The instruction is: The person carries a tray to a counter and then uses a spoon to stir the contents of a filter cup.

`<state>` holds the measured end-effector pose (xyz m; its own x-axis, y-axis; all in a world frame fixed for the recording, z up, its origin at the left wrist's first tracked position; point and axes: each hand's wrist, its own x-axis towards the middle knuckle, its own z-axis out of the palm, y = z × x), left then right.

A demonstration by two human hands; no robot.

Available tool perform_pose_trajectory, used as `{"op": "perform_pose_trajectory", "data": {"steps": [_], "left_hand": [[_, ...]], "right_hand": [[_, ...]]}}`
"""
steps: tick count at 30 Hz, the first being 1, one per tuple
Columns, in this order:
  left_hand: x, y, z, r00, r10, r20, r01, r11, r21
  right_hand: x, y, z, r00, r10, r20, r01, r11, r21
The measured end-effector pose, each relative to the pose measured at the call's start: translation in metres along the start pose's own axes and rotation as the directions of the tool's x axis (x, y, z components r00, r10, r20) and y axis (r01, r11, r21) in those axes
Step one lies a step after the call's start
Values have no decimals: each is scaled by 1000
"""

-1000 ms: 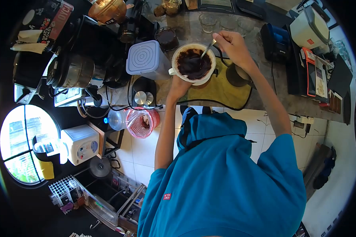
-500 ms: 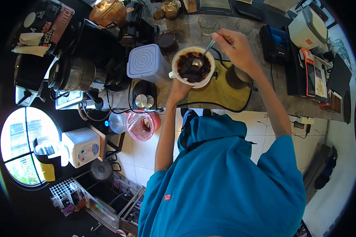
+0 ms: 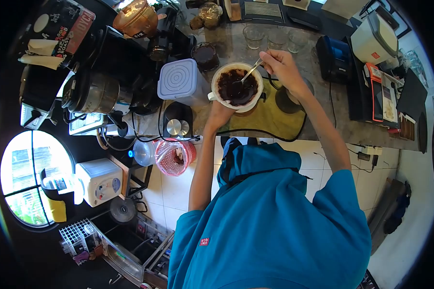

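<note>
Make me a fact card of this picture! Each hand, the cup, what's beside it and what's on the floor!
Left hand: holding the white cup at its near side
Right hand: pinching the spoon by its handle
Spoon end: down inside the cup
In the cup: dark stuff, some smeared up the inside; exactly what, I can't tell
Left of the cup: tub with a pale purple lid
Right of the cup: yellow-green cloth, partly under the right forearm
On the floor: pink basket

Grey counter [image 3: 231, 48] (yellow cloth [image 3: 270, 120] atop)
</note>
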<state>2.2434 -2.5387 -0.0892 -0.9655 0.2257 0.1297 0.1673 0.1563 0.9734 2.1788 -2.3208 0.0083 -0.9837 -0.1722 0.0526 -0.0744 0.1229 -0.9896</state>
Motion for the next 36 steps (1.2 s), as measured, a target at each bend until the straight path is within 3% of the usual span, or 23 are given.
{"op": "perform_pose_trajectory", "data": {"steps": [4, 6, 8, 10, 14, 18, 21, 23, 24, 26, 30, 36], "left_hand": [[1, 3, -4, 1000, 16, 26, -14, 996, -87], [1, 5, -4, 1000, 13, 25, -12, 999, -42], [1, 6, -4, 1000, 12, 25, -12, 1000, 5], [1, 5, -4, 999, -38, 37, 41, 995, -92], [0, 7, -3, 999, -36, 15, 37, 995, -92], [1, 6, -4, 999, -19, 28, 19, 1000, -14], [1, 2, -1, 1000, 5, 5, -5, 999, -38], [1, 3, -2, 1000, 1, -22, -2, 999, -54], [1, 6, -2, 1000, 2, -2, -3, 997, -77], [1, 8, -2, 1000, 3, 22, 0, 995, -100], [0, 6, -2, 999, -34, 3, 34, 997, -69], [1, 6, -3, 998, -57, 17, 56, 998, 8]], "right_hand": [[5, -10, -8, 990, -123, 62, 124, 992, -8], [4, -21, -10, 984, -163, 74, 166, 985, -45], [2, -30, -10, 959, -271, 84, 283, 938, -199], [-3, -41, -9, 941, -326, 91, 338, 903, -266], [-9, -53, -5, 880, -449, 158, 472, 778, -416], [-9, -36, 2, 891, -413, 189, 454, 781, -429], [-3, -7, 5, 932, -356, 74, 359, 867, -347], [-1, 1, 3, 987, -158, 15, 156, 950, -271], [-1, 2, 2, 988, -157, 15, 155, 950, -271], [-2, 1, 1, 999, -25, 36, 26, 998, -52], [1, 1, -3, 1000, -16, 23, 15, 998, 53], [0, -29, -10, 977, -213, 20, 212, 976, 44]]}}
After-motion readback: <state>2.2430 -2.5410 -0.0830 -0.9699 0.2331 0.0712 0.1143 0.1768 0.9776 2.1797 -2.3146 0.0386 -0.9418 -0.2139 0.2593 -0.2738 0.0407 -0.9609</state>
